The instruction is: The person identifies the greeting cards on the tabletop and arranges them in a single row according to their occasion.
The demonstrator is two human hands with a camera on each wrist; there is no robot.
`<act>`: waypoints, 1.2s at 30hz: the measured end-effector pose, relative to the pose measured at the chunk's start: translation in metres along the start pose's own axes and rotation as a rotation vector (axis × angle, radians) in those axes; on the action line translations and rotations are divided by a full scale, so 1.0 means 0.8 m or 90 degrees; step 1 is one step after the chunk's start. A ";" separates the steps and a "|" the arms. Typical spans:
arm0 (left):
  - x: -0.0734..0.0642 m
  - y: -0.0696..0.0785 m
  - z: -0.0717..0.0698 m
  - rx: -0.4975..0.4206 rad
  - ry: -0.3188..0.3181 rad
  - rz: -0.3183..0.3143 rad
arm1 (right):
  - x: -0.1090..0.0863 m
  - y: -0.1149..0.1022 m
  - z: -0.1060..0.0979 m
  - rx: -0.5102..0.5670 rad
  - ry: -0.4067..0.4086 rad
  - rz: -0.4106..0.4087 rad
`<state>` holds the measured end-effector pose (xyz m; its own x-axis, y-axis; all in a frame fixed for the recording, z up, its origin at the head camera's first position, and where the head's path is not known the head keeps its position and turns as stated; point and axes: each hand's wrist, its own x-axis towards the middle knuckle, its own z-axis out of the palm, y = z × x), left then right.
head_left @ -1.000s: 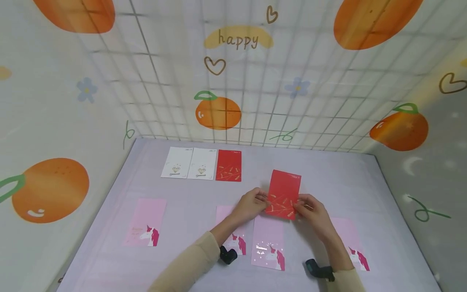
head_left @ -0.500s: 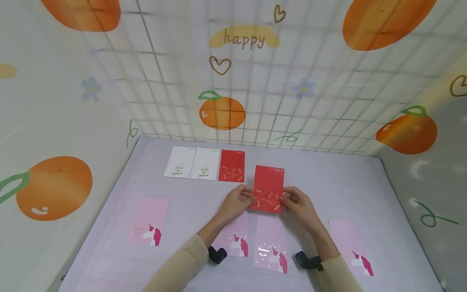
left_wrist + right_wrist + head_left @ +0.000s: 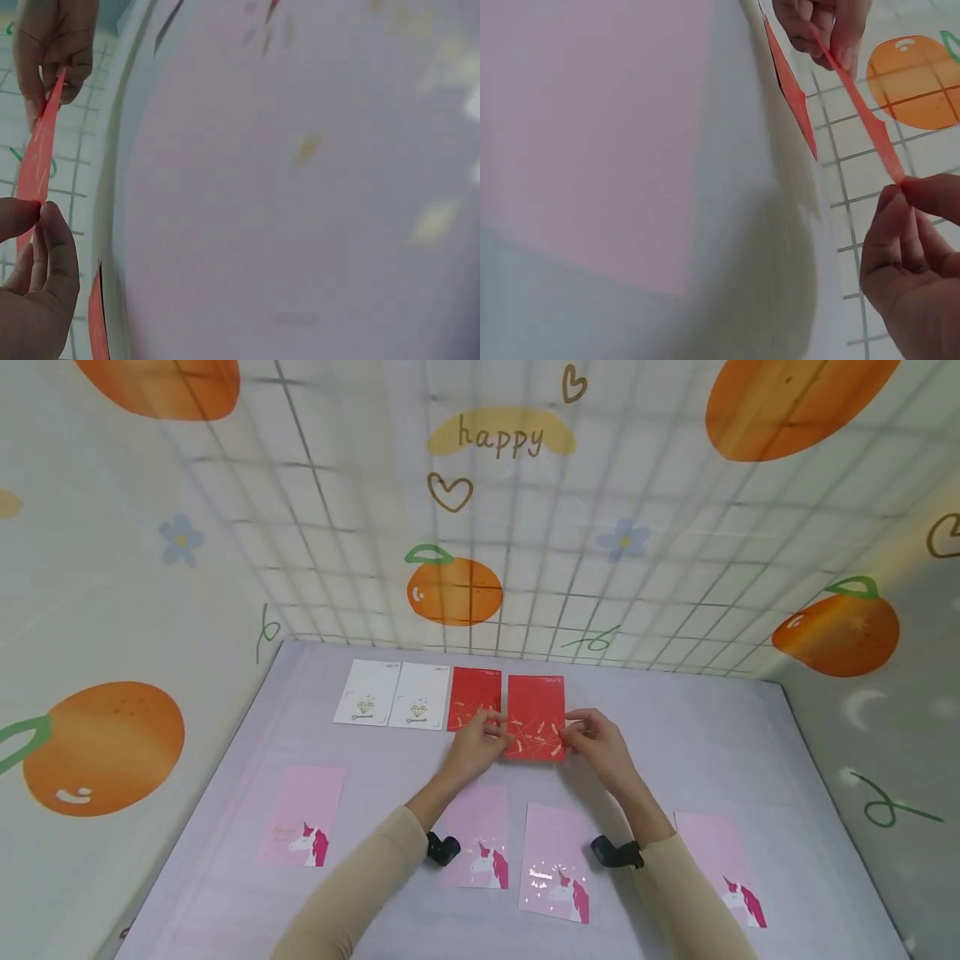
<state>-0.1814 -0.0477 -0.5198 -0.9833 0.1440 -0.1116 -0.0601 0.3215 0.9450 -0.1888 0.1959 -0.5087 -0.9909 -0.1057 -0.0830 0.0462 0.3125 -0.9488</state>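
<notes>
Held between both hands is a flat red card (image 3: pixel 536 710) with gold feather-like print, upright and slightly tilted in the head view. My left hand (image 3: pixel 477 745) pinches its lower left edge, and my right hand (image 3: pixel 600 747) pinches the lower right edge. Seen edge-on in the right wrist view, the card (image 3: pixel 862 105) is thin and raised off the table. Just left of it lies a matching red card (image 3: pixel 474 692), its lower right corner covered by my left fingers. Farther left in that row lie two white cards with diamond print, one (image 3: pixel 420 689) beside the other (image 3: pixel 367 689).
Several pink unicorn cards lie nearer me: one at the left (image 3: pixel 303 810), two in the middle (image 3: pixel 476 827) (image 3: pixel 555 852), one at the right (image 3: pixel 716 856). A fabric wall (image 3: pixel 660 602) printed with oranges and a grid stands along the table's back edge.
Both hands have carried the held red card leftward and away from me, from over the middle pink cards to beside the red card in the back row. Both grips stay the same.
</notes>
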 end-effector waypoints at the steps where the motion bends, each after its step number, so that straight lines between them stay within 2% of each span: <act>1: 0.005 0.001 -0.001 0.000 0.001 -0.002 | 0.005 0.000 0.001 0.002 0.004 0.003; 8: 0.039 0.000 -0.003 0.029 0.022 -0.009 | 0.038 0.001 0.008 -0.021 0.023 0.041; 15: 0.060 -0.005 -0.002 0.072 0.026 -0.022 | 0.057 0.005 0.013 -0.052 0.025 0.057; 20: 0.068 -0.007 -0.001 0.102 0.041 -0.038 | 0.067 0.011 0.015 -0.073 0.016 0.088; 25: 0.073 -0.008 0.001 0.122 0.045 -0.035 | 0.072 0.013 0.017 -0.082 0.018 0.125; 36: 0.073 -0.012 0.004 0.139 0.050 -0.025 | 0.074 0.012 0.018 -0.100 0.018 0.142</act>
<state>-0.2380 -0.0395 -0.5360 -0.9918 0.0571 -0.1146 -0.0684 0.5208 0.8509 -0.2453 0.1789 -0.5275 -0.9619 0.0081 -0.2734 0.2452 0.4680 -0.8490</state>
